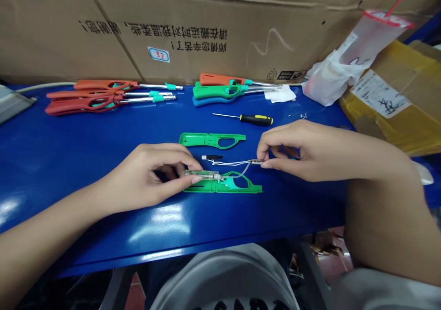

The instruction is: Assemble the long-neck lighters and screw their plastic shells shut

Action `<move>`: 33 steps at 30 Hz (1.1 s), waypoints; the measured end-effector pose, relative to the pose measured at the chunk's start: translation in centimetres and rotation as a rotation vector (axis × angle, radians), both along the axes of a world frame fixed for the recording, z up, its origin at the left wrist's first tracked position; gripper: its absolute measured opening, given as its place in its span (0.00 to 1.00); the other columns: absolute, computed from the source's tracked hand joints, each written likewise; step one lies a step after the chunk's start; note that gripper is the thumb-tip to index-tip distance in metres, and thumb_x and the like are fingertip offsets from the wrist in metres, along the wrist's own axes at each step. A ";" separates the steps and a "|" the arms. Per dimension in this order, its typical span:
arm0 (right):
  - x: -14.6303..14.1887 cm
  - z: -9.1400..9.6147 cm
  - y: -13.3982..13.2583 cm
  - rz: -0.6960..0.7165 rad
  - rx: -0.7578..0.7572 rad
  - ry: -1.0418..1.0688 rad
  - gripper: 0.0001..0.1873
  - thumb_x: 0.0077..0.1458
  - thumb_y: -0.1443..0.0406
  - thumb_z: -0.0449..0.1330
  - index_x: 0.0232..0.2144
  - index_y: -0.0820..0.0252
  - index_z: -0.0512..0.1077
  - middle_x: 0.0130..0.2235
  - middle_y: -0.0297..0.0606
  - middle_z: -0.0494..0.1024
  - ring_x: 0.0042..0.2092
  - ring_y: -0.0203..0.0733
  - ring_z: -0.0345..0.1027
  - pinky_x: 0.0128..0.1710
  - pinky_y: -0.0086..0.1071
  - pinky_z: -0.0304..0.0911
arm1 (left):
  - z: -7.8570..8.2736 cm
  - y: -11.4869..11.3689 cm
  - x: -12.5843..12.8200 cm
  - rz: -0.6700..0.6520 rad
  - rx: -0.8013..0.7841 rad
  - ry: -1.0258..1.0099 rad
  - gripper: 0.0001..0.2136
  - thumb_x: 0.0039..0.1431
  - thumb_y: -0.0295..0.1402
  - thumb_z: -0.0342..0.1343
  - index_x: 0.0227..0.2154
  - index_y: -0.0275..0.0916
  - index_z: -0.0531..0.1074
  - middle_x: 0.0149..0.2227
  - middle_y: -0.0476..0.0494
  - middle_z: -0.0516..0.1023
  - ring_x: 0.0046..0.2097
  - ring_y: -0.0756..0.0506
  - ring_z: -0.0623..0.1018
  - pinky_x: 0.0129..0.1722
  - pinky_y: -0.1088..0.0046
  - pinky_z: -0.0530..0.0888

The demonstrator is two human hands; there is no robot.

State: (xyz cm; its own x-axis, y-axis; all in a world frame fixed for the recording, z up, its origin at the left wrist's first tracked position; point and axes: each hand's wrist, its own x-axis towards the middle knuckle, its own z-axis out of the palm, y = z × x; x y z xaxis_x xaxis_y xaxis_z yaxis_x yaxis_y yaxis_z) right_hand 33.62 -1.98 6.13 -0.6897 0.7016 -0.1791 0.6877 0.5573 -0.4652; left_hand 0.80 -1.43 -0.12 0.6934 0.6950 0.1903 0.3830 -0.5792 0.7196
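Note:
My left hand (165, 174) pinches a clear lighter fuel tank (206, 175) over a green lighter shell half (222, 188) on the blue table. A teal trigger (231, 183) sits in that shell. Between thumb and fingers, my right hand (289, 149) grips a small metal nozzle (257, 162). A thin tube (245, 170) runs from the nozzle back to the tank. White wires (229, 164) stretch from near the nozzle toward a small black and white part (212, 157) lying between the shells. Just behind lies the other green shell half (203, 139).
Red and orange lighters (93, 99) lie at back left, green, orange and blue ones (220, 89) at back centre. A yellow-black screwdriver (257, 119) lies in front of them. A cardboard box (172, 30) walls the rear. A cup in a bag (341, 71) and yellow-taped parcel (396, 98) stand right.

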 end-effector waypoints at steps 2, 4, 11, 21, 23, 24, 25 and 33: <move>0.1 0.1 -0.1 0.010 -0.041 -0.023 0.06 0.62 0.66 0.59 0.36 0.55 0.77 0.33 0.32 0.81 0.32 0.36 0.71 0.32 0.30 0.59 | 0.0 0.0 -0.1 0.006 -0.038 0.011 0.07 0.65 0.39 0.64 0.41 0.43 0.82 0.40 0.46 0.84 0.34 0.50 0.82 0.28 0.82 0.79; 0.0 0.1 -0.3 0.018 -0.111 -0.077 0.06 0.61 0.67 0.60 0.35 0.54 0.78 0.31 0.31 0.80 0.30 0.35 0.70 0.29 0.30 0.59 | 0.3 0.1 -0.2 -0.026 -0.053 0.041 0.07 0.65 0.38 0.65 0.41 0.44 0.83 0.39 0.46 0.84 0.35 0.49 0.83 0.30 0.81 0.79; -0.5 -0.3 -0.4 0.048 -0.200 -0.136 0.08 0.59 0.70 0.59 0.33 0.54 0.77 0.28 0.29 0.77 0.27 0.35 0.66 0.27 0.30 0.56 | 1.4 -0.1 0.0 -0.153 0.002 0.109 0.05 0.67 0.33 0.63 0.42 0.43 0.82 0.40 0.48 0.85 0.37 0.50 0.83 0.37 0.78 0.78; -0.5 -0.3 -0.1 0.023 -0.076 -0.052 0.05 0.62 0.67 0.58 0.34 0.55 0.74 0.36 0.33 0.80 0.35 0.38 0.71 0.35 0.32 0.60 | 0.3 -0.2 -0.3 -0.120 0.167 0.079 0.07 0.65 0.37 0.64 0.45 0.45 0.81 0.43 0.46 0.84 0.44 0.46 0.83 0.46 0.72 0.79; -0.6 -0.4 -0.1 0.036 -0.058 -0.031 0.05 0.63 0.66 0.57 0.36 0.55 0.74 0.38 0.34 0.81 0.38 0.40 0.72 0.38 0.33 0.61 | 0.1 -0.1 -0.1 -0.083 0.223 0.095 0.08 0.66 0.37 0.63 0.46 0.44 0.80 0.44 0.45 0.83 0.46 0.45 0.82 0.48 0.70 0.78; -0.6 -0.4 -0.1 0.038 -0.058 -0.029 0.06 0.64 0.66 0.57 0.36 0.55 0.74 0.39 0.35 0.81 0.38 0.40 0.72 0.38 0.33 0.61 | 0.0 0.0 -0.1 -0.070 0.251 0.120 0.08 0.67 0.37 0.62 0.46 0.44 0.80 0.45 0.45 0.83 0.47 0.44 0.82 0.48 0.69 0.78; -0.6 -0.5 -0.1 0.037 -0.063 -0.030 0.06 0.64 0.66 0.56 0.37 0.55 0.74 0.39 0.35 0.81 0.38 0.40 0.72 0.38 0.33 0.61 | -0.1 0.1 -0.1 -0.063 0.274 0.148 0.08 0.67 0.37 0.61 0.46 0.44 0.80 0.46 0.44 0.83 0.48 0.44 0.81 0.49 0.67 0.77; -0.5 -0.8 0.0 0.019 -0.161 -0.097 0.07 0.64 0.68 0.57 0.34 0.55 0.75 0.36 0.32 0.80 0.36 0.38 0.71 0.34 0.32 0.59 | -0.7 0.7 -0.4 -0.016 0.242 0.205 0.09 0.67 0.40 0.61 0.43 0.41 0.77 0.39 0.47 0.81 0.43 0.44 0.79 0.44 0.69 0.75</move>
